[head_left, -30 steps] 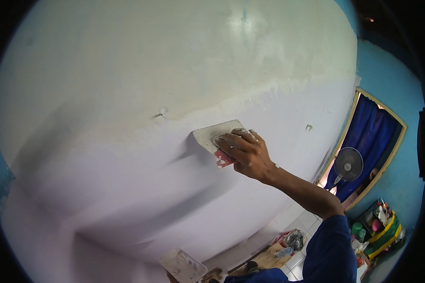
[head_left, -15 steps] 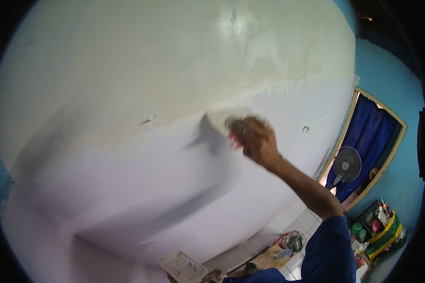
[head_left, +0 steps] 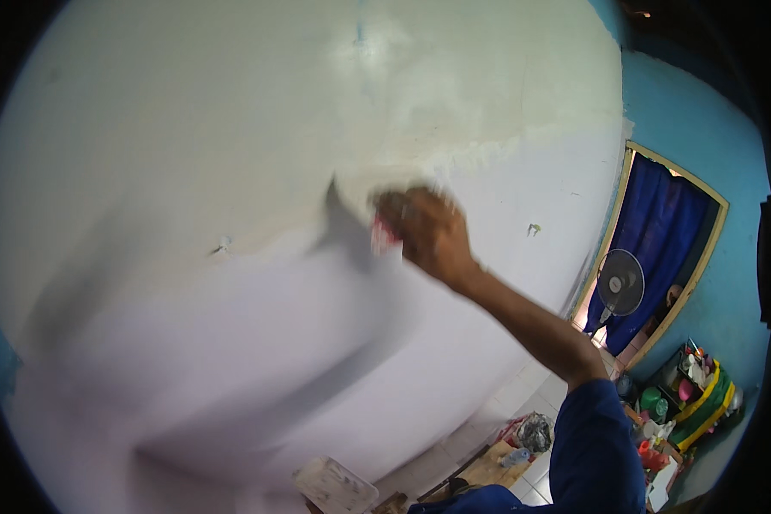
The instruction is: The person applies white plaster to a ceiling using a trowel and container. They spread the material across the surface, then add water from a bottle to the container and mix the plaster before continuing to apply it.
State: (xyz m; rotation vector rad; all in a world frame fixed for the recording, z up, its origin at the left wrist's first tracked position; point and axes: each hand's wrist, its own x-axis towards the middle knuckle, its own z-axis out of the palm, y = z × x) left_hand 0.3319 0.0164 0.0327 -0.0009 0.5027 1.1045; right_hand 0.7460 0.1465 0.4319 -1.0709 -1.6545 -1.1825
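Observation:
My right hand (head_left: 433, 236) is raised against the wall (head_left: 257, 325), its fingers closed round a small hand tool (head_left: 385, 233) with a red-and-white part. Motion blurs the tool, so its exact kind and working edge cannot be made out. It is at the border between a cream-grey upper coat and a pale lilac lower area. Low in the picture is a shallow white rectangular tray (head_left: 334, 486) with whitish smears inside. A small bit of my left hand (head_left: 312, 507) shows at the tray's lower left corner; the rest is cut off by the edge.
A nail-like stub (head_left: 222, 247) sticks out of the wall. At the right stand a fan (head_left: 620, 283) and a doorway with a blue curtain (head_left: 660, 231). Heaped household goods (head_left: 698, 394) lie below. A wooden board (head_left: 488, 469) and a plastic bag (head_left: 535, 433) are on the tiled floor.
My right hand and its tool appear further left and slightly higher in the picture. The view has turned a little right, shifting the wall marks left. The tray stays nearly in place.

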